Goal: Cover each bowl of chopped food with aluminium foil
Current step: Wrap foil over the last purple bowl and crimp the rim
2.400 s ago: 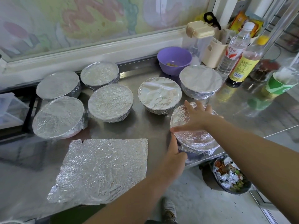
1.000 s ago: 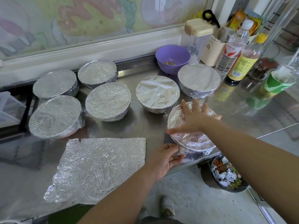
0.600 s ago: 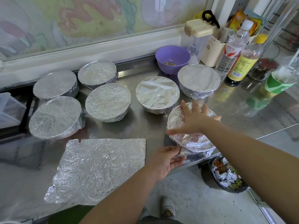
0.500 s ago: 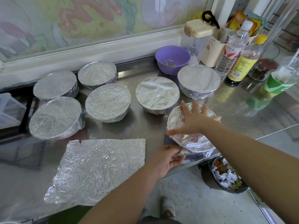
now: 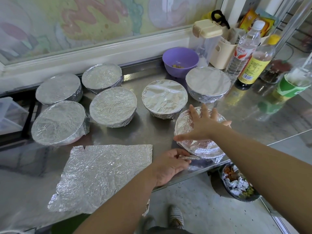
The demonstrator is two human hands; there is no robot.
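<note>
Nearest lies a flat, wrinkled foil sheet (image 5: 104, 176), roughly rectangular, on the shiny steel counter (image 5: 152, 132). Just to its right, at the counter's front edge, the left hand (image 5: 170, 164) has its fingers curled and pinches a foil flap (image 5: 189, 157) that sticks out at the foot of the nearest bowl (image 5: 200, 147). This round bowl is wrapped in crumpled, glossy foil, and the right hand (image 5: 202, 125) rests flat on its top, fingers straight and spread. Behind stand six more round bowls (image 5: 164, 97), each tightly covered with foil, some smooth, some finely creased. Farthest is a purple plastic bowl (image 5: 180, 61), uncovered, with small pieces inside.
</note>
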